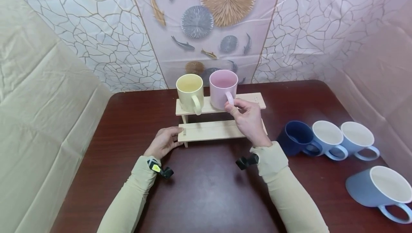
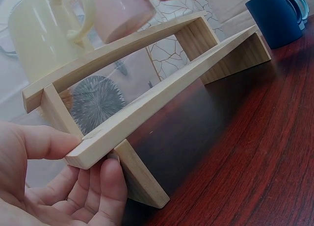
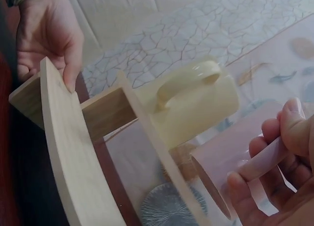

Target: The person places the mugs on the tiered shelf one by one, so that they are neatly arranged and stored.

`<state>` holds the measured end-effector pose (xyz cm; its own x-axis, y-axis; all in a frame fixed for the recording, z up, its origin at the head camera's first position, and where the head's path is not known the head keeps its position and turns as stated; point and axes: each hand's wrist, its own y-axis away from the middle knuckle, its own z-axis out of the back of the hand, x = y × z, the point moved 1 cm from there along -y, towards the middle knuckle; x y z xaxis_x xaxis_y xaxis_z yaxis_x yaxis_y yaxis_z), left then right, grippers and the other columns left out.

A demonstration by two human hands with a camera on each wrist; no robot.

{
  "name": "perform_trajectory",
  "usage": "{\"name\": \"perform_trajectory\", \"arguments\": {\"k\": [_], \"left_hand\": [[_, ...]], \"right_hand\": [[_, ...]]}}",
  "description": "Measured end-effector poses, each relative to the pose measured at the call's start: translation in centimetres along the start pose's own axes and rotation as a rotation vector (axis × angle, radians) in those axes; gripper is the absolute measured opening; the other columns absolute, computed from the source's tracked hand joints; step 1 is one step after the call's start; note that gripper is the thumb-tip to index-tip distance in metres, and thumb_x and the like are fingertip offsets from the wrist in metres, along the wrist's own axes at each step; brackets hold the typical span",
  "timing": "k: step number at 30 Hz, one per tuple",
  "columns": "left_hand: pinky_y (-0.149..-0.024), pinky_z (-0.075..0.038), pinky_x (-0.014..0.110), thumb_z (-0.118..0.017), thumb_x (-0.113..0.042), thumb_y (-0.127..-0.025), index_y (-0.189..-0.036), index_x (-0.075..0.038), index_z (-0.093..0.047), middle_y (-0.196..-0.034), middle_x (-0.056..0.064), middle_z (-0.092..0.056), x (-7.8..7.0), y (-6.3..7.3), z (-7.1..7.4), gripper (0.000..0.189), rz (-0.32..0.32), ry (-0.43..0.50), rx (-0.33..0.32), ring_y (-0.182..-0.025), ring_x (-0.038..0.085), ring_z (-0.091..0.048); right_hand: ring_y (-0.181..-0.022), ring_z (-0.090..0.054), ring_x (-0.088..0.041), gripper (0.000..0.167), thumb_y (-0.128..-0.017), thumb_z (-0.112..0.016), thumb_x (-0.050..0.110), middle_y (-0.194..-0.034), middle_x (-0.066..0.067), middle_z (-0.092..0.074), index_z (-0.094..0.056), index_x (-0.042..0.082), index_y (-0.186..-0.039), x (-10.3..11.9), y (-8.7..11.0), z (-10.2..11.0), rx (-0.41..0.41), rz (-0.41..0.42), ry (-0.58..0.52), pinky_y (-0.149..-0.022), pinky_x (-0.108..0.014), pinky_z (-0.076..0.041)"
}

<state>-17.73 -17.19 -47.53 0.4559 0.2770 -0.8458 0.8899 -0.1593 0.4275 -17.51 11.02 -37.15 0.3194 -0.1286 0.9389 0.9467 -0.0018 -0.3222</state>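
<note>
A two-tier wooden shelf (image 1: 209, 132) stands on the dark table. My left hand (image 1: 163, 142) grips the left end of its lower board, thumb on top and fingers beneath, as the left wrist view shows. On the upper board, at the left, sits a yellow mug (image 1: 190, 93) with its handle toward me. Beside it is a pink mug (image 1: 222, 92), whose handle (image 3: 265, 160) my right hand (image 1: 249, 120) pinches between thumb and fingers. The pink mug's underside (image 2: 130, 30) shows in the left wrist view, and it looks tilted slightly off the upper board.
To the right stand a dark blue mug (image 1: 294, 138), two light blue mugs with white insides (image 1: 326, 136), and a grey-blue mug (image 1: 363, 186) nearer me. Patterned cloth (image 1: 112, 29) hangs behind the table, with plain cloth (image 1: 42, 118) at the sides.
</note>
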Motion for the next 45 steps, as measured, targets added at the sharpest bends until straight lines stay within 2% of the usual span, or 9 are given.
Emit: {"name": "perform_trajectory", "arguments": {"k": [6, 11, 19, 22, 26, 29, 37, 42, 45], "left_hand": [[-0.07, -0.052, 0.032, -0.057, -0.006, -0.095, -0.118, 0.006, -0.053, -0.093, 0.006, -0.066, 0.2, 0.0, -0.1, 0.026, 0.004, -0.002, 0.003, -0.084, 0.018, -0.063], [-0.069, -0.052, 0.031, -0.057, -0.005, -0.095, -0.116, 0.005, -0.054, -0.091, 0.006, -0.066, 0.2, -0.1, -0.1, 0.024, 0.003, 0.0, -0.004, -0.082, 0.018, -0.063], [-0.069, -0.052, 0.032, -0.058, -0.006, -0.095, -0.118, 0.006, -0.054, -0.093, 0.006, -0.067, 0.0, -0.1, -0.1, 0.027, 0.0, 0.005, 0.01, -0.084, 0.019, -0.063], [-0.07, -0.052, 0.032, -0.058, -0.006, -0.095, -0.117, 0.006, -0.054, -0.093, 0.006, -0.067, 0.0, -0.2, -0.2, 0.025, -0.001, 0.012, 0.012, -0.085, 0.019, -0.064], [-0.07, -0.052, 0.033, -0.058, -0.005, -0.095, -0.116, 0.006, -0.054, -0.093, 0.006, -0.067, 0.0, -0.2, -0.2, 0.024, 0.0, 0.019, 0.012, -0.085, 0.019, -0.064], [-0.07, -0.052, 0.033, -0.058, -0.005, -0.095, -0.117, 0.006, -0.054, -0.093, 0.006, -0.067, 0.0, -0.2, -0.2, 0.025, 0.001, 0.018, 0.011, -0.085, 0.019, -0.064], [-0.068, -0.052, 0.031, -0.058, -0.006, -0.095, -0.118, 0.006, -0.053, -0.094, 0.007, -0.066, 0.0, -0.1, -0.1, 0.027, -0.002, 0.007, 0.006, -0.084, 0.019, -0.063], [-0.068, -0.052, 0.031, -0.057, -0.006, -0.095, -0.118, 0.006, -0.053, -0.094, 0.007, -0.066, 0.0, -0.2, 0.0, 0.026, -0.004, 0.012, 0.01, -0.084, 0.019, -0.063], [-0.069, -0.052, 0.032, -0.057, -0.006, -0.095, -0.119, 0.006, -0.053, -0.094, 0.007, -0.066, 0.1, -0.2, 0.1, 0.027, -0.003, 0.011, 0.017, -0.085, 0.019, -0.063]], "right_hand": [[-0.079, -0.061, -0.003, 0.019, -0.087, -0.071, 0.001, -0.096, -0.025, -0.069, -0.07, -0.012, -0.101, 1.7, 0.4, -0.6, -0.001, -0.003, 0.045, -0.07, -0.017, -0.048], [-0.081, -0.061, -0.003, 0.02, -0.087, -0.071, 0.003, -0.097, -0.024, -0.07, -0.07, -0.011, -0.101, 1.8, 0.5, -0.6, 0.004, -0.014, 0.09, -0.072, -0.02, -0.047], [-0.079, -0.064, -0.005, 0.017, -0.089, -0.068, 0.0, -0.093, -0.024, -0.069, -0.069, -0.013, -0.1, 0.7, 0.1, -0.3, 0.05, -0.011, 0.034, -0.073, -0.018, -0.047], [-0.08, -0.062, -0.006, 0.014, -0.089, -0.067, -0.001, -0.089, -0.025, -0.068, -0.067, -0.013, -0.097, -0.5, -0.3, -0.2, 0.078, 0.006, 0.004, -0.075, -0.019, -0.046], [-0.082, -0.06, -0.008, 0.013, -0.092, -0.065, 0.002, -0.087, -0.026, -0.066, -0.065, -0.011, -0.094, -2.1, -0.9, 0.0, 0.119, 0.009, -0.022, -0.077, -0.021, -0.046], [-0.084, -0.061, -0.01, 0.016, -0.093, -0.066, 0.008, -0.088, -0.023, -0.067, -0.064, -0.007, -0.093, -2.3, -0.9, 0.2, 0.135, 0.002, -0.008, -0.077, -0.022, -0.045], [-0.087, -0.067, -0.017, 0.024, -0.088, -0.074, 0.03, -0.095, -0.004, -0.07, -0.072, 0.008, -0.096, -1.6, 0.0, 0.2, 0.024, 0.015, 0.157, -0.074, -0.023, -0.051], [-0.09, -0.068, -0.02, 0.027, -0.088, -0.073, 0.032, -0.102, -0.003, -0.069, -0.072, 0.01, -0.102, -1.1, 0.4, 0.2, 0.001, 0.009, 0.208, -0.078, -0.031, -0.053], [-0.093, -0.066, -0.02, 0.032, -0.089, -0.072, 0.034, -0.108, -0.003, -0.067, -0.07, 0.011, -0.11, -0.8, 1.1, 1.0, -0.01, 0.0, 0.246, -0.081, -0.036, -0.052]]}}
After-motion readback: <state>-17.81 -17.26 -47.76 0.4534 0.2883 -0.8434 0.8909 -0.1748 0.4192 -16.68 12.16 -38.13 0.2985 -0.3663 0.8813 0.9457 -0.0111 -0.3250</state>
